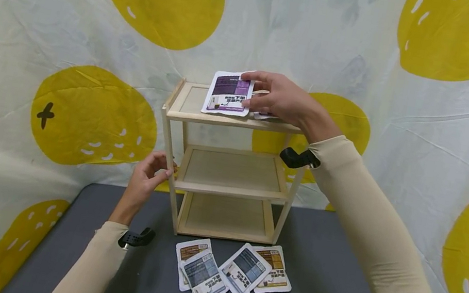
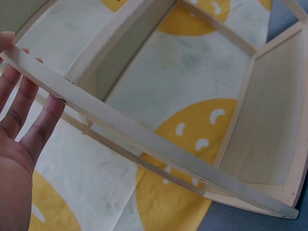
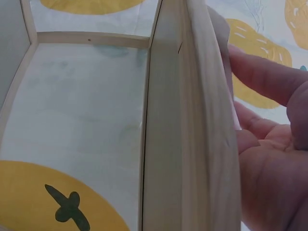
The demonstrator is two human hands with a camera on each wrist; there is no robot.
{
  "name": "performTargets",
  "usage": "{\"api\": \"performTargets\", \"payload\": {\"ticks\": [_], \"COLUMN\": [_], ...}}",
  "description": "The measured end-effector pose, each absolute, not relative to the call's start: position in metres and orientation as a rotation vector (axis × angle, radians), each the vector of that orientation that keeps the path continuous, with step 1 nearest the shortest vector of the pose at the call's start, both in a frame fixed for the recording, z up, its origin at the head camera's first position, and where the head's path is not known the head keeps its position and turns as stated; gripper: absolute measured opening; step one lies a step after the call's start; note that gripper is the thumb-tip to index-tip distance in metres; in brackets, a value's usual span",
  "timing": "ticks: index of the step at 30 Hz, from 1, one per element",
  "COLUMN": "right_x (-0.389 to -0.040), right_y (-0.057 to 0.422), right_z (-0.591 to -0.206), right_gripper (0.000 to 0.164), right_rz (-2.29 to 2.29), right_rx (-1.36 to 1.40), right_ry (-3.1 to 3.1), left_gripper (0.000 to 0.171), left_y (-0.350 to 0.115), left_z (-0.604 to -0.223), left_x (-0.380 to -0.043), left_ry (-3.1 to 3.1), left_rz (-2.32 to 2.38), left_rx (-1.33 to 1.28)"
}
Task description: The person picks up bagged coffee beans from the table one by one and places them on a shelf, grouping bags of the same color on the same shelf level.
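A small wooden three-tier shelf rack (image 1: 234, 173) stands on a grey surface. On its top tier lies a white-edged packet with a purple label (image 1: 227, 94); my right hand (image 1: 278, 96) holds it by its right edge, thumb near the lower corner and fingers near the upper one. Part of another packet (image 1: 264, 116) shows under that hand. In the right wrist view the rack's top board hides most of the held packet. My left hand (image 1: 149, 176) grips the rack's left front post (image 2: 120, 118), thumb on one side and fingers on the other.
In front of the rack lie several overlapping packets: a blue-grey one (image 1: 203, 280) over a brown one (image 1: 188, 251) at left, and another blue-grey one (image 1: 244, 272) over a brown one (image 1: 280, 275) at right. A cloth with yellow fruit (image 1: 96, 117) hangs behind.
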State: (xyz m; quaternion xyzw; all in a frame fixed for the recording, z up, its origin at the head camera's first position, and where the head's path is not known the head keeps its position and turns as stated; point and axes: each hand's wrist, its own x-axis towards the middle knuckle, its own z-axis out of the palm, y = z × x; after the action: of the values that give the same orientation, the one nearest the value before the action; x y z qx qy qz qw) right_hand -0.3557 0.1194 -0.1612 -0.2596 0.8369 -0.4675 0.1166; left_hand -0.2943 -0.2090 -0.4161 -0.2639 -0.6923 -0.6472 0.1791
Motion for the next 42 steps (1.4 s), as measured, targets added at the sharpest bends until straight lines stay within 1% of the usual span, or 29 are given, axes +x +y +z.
{"api": "performTargets", "payload": {"ticks": [10,20,29,37,42], "right_x": [-0.358,-0.350,-0.330,-0.308,-0.295], "right_y": [0.117,0.126,0.132,0.139,0.142], "right_z": [-0.159,-0.157,-0.166,-0.174,-0.182], "right_gripper": [0.075,0.061,0.054,0.056,0.052], "right_rz": [-1.283,-1.287,-1.422,-1.522,-1.586], "right_rx": [-0.684,-0.696,-0.823,-0.964,-1.030], "right_ry": [2.577,2.657,2.517,2.391,2.322], "left_gripper": [0.031,0.032,0.029,0.028,0.028], "left_y": [-0.207,-0.206,-0.204,-0.207,-0.208], "left_z": [-0.417,-0.415,-0.413,-0.412,-0.412], "left_x": [-0.296,-0.294,-0.293,-0.295,-0.295], "left_ry": [-1.943,-1.963,-2.005,-1.995,-1.987], "left_rz": [-1.844,-1.839,-1.829,-1.803,-1.806], "left_rx": [-0.765,-0.734,-0.635,-0.670,-0.685]}}
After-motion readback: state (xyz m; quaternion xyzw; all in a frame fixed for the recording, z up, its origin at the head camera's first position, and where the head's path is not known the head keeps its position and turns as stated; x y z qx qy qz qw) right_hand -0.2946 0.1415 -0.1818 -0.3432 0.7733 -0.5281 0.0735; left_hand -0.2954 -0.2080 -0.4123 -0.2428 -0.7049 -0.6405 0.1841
